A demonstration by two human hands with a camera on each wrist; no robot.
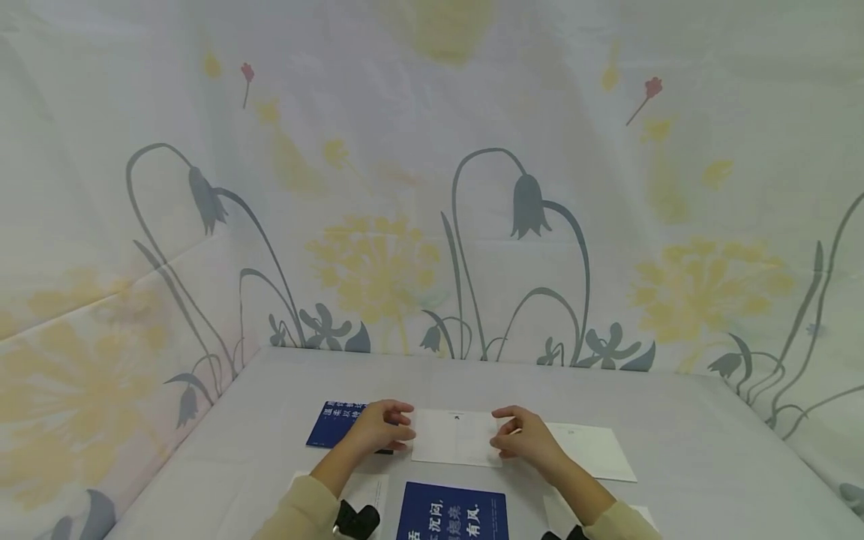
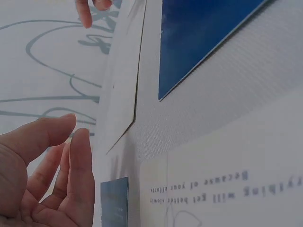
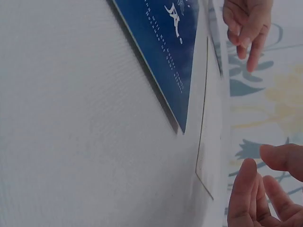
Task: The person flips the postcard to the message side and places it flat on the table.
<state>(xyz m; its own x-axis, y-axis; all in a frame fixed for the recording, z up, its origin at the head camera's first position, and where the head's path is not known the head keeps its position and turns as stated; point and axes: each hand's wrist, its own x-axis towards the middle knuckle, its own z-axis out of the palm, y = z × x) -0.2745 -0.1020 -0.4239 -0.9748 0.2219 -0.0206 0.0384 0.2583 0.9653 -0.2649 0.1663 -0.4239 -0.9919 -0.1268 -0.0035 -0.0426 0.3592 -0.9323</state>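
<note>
A white card (image 1: 456,439) is laid flat on the table (image 1: 682,420), about mid-width and short of the back edge; a small dark mark is printed nr its top edge. It's flanked by both hands. The left hand (image 1: 379,429) is held by its left edge, fingers loosely bent, w/ a gap left btwn thumb and forefinger — nothing is gripped. The right hand (image 1: 525,439) is held likewise by the right edge, thumb and forefinger apart, nothing pinched. In both wrist views, a gap is seen btwn fingertips and card.

Toward the table's back left corner, a blue card (image 1: 331,427) w/ white writing is set, partly hidden by the left hand. Toward the back right corner, a second white card (image 1: 594,452) is placed, partly covered by the right forearm. On the near side, a second blue card (image 1: 452,514) is cut off by the view's lower edge, w/ a third white card (image 1: 374,491) to its left — Eng. print is borne on it — and a fourth white card (image 1: 559,510) to its right. The back edge is met by a flowered cloth (image 1: 405,150).
</note>
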